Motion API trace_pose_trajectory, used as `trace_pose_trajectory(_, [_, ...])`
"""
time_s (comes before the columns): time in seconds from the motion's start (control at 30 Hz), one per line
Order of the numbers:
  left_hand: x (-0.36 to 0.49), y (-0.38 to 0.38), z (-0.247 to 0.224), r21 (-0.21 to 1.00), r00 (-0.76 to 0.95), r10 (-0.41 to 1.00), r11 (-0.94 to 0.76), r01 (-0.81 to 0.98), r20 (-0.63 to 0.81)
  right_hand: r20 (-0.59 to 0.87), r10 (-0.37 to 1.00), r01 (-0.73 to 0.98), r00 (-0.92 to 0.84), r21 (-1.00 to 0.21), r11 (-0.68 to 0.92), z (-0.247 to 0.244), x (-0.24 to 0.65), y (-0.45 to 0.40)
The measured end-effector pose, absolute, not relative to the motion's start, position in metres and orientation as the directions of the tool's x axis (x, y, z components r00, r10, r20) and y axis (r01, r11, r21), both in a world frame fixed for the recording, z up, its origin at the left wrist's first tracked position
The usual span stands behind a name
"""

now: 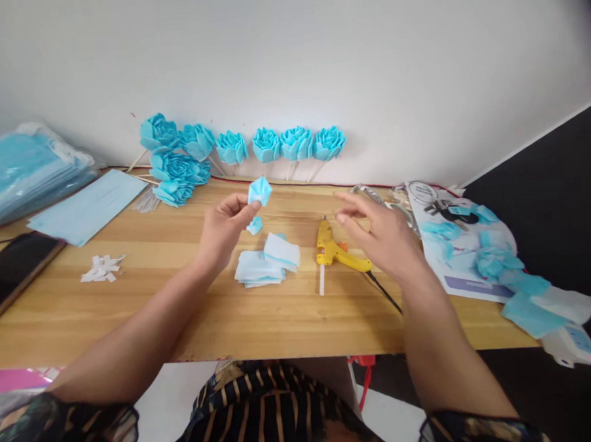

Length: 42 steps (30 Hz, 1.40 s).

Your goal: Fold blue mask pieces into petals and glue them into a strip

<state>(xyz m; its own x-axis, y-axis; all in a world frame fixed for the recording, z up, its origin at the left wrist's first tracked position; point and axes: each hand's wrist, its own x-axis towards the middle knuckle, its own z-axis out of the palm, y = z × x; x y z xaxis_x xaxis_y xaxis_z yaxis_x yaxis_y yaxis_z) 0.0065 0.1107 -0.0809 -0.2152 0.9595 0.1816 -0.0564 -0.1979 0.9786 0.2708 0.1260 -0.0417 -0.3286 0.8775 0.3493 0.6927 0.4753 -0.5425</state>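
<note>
Between thumb and fingers, my left hand (pixel 228 225) pinches a small light-blue fabric petal (pixel 259 191), held up above the table. A second small blue piece (pixel 254 225) shows just below it. My right hand (pixel 376 233) hovers with fingers apart and nothing in them, just right of a yellow hot glue gun (pixel 327 246). The glue gun lies on its side, a white glue stick (pixel 322 279) poking out of its back. Two stacks of pale-blue cut fabric pieces (pixel 259 268) lie between my hands.
Finished blue fabric flowers (pixel 265 145) on sticks lean against the wall. At left are a bag of blue sheets (pixel 26 167), a flat blue sheet (pixel 87 207), a dark phone (pixel 18 274) and white scraps (pixel 102 268). Blue scraps (pixel 498 262) and a power strip (pixel 573 344) are at right.
</note>
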Motion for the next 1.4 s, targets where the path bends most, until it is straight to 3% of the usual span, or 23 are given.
trace_pose_trajectory(0.13, [-0.008, 0.118, -0.076, 0.968, -0.321, 0.927, -0.234, -0.087, 0.195, 0.083, 0.827, 0.808, -0.557, -0.176, 0.562, -0.044, 0.299, 0.108])
trace_pose_trajectory(0.23, [-0.013, 0.12, -0.076, 0.962, -0.35, 0.916, -0.249, -0.111, 0.197, 0.091, 0.78, 0.778, -0.62, -0.056, 0.625, -0.075, 0.31, 0.101])
trace_pose_trajectory(0.43, [-0.013, 0.122, -0.078, 0.967, -0.346, 0.927, -0.207, -0.15, 0.145, 0.22, 0.805, 0.826, -0.551, 0.005, 0.564, -0.114, 0.319, 0.099])
trace_pose_trajectory(0.67, [-0.013, 0.123, -0.08, 0.968, -0.349, 0.929, -0.193, -0.162, 0.127, 0.235, 0.77, 0.799, -0.594, 0.058, 0.598, -0.105, 0.32, 0.11])
trace_pose_trajectory(0.77, [-0.011, 0.121, -0.079, 0.967, -0.351, 0.93, -0.184, -0.175, 0.114, 0.173, 0.747, 0.764, -0.642, 0.059, 0.643, -0.104, 0.313, 0.119])
trace_pose_trajectory(0.87, [-0.011, 0.119, -0.07, 0.969, -0.34, 0.935, -0.172, -0.179, 0.103, 0.114, 0.792, 0.797, -0.6, -0.002, 0.604, -0.104, 0.308, 0.129])
trace_pose_trajectory(0.93, [-0.014, 0.12, -0.061, 0.973, -0.314, 0.944, -0.162, -0.162, 0.105, 0.113, 0.862, 0.852, -0.495, -0.133, 0.507, -0.099, 0.309, 0.135])
trace_pose_trajectory(1.03, [-0.022, 0.122, -0.055, 0.979, -0.292, 0.951, -0.15, -0.139, 0.105, 0.076, 0.957, 0.779, -0.279, -0.565, 0.271, -0.083, 0.309, 0.144])
trace_pose_trajectory(1.1, [-0.026, 0.124, -0.06, 0.978, -0.309, 0.946, -0.147, -0.149, 0.095, -0.021, 0.969, 0.525, -0.248, -0.843, 0.116, -0.07, 0.304, 0.15])
trace_pose_trajectory(1.13, [-0.028, 0.124, -0.065, 0.976, -0.322, 0.943, -0.145, -0.161, 0.087, -0.036, 0.964, 0.405, -0.262, -0.911, 0.076, -0.065, 0.299, 0.153])
trace_pose_trajectory(1.2, [-0.029, 0.122, -0.078, 0.972, -0.333, 0.941, -0.134, -0.191, 0.064, -0.071, 0.951, 0.287, -0.301, -0.958, 0.02, -0.059, 0.285, 0.158])
trace_pose_trajectory(1.4, [-0.033, 0.122, -0.098, 0.982, -0.318, 0.948, -0.063, -0.177, 0.003, -0.17, 0.825, 0.235, -0.54, -0.971, -0.046, -0.079, 0.235, 0.165])
